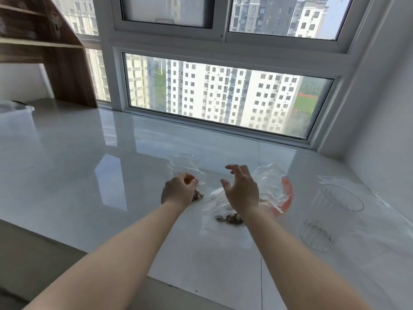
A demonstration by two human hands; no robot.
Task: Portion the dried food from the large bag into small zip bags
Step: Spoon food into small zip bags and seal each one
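Two bare forearms reach over a glossy white desk (89,166) below a window. At centre frame, the left hand (178,191) has its fingers (190,178) curled round a small clear zip bag (186,165) holding brown dried food (197,194). Just right of it, the right hand (242,191) hovers with fingers spread apart, gripping nothing, above another clear bag (220,203) of dried food. A large bag (271,186) with red print lies beyond. A clear glass cup (330,217) stands at lower right.
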